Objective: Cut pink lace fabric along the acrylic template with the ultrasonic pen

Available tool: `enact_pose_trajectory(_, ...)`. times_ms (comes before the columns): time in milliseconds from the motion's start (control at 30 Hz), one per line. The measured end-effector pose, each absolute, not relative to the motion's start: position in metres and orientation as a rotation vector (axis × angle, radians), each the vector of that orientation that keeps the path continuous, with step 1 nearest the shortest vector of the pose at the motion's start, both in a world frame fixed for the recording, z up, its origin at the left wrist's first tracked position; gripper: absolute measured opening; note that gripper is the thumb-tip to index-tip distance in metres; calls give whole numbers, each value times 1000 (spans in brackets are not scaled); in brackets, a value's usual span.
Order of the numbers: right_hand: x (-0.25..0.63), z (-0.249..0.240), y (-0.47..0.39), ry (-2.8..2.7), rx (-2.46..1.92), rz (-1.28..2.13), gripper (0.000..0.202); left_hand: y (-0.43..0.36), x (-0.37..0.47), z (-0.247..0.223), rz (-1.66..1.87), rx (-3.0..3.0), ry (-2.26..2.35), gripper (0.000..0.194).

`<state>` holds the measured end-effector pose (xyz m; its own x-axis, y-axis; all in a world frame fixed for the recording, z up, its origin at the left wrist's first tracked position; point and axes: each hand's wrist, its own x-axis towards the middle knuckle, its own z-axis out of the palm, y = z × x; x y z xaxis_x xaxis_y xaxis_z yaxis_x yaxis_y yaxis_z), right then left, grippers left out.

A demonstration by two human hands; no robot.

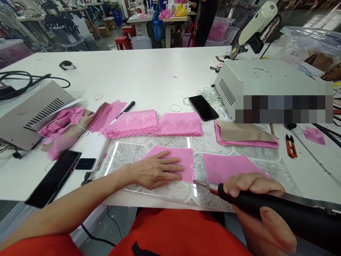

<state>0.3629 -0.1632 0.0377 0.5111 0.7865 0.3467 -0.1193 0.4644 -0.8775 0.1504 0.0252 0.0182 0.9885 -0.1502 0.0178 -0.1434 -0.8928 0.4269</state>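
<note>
My left hand (158, 170) lies flat with fingers spread on a pink fabric piece (183, 160), over the grey patterned mat (119, 156). My right hand (258, 202) is wrapped round a black-handled tool (279, 208). The tool's metal tip touches or nearly touches the lower right corner of that piece. A second pink piece (229, 167) lies flat to the right, partly behind my right hand. Behind them sit two stacks of pink lace fabric, the left one (133, 122) beside the right one (181, 123).
A black phone (204, 107) lies by white elastic cord (211, 97) and a grey box (266, 78). Orange snips (291, 145) are at right, near tan and pink fabric (246, 134). At left are a white power bank (92, 151), a black tray (53, 177) and another grey box (34, 110).
</note>
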Motion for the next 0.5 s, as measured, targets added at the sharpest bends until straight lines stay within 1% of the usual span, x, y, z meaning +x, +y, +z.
enact_pose_trajectory(200,363,40,-162,-872,-921,660,11,26,149,15,-38,2724,-218,39)
enact_pose_trajectory(500,365,39,-165,-826,-943,675,17,24,141,19,-14,2767,-137,37)
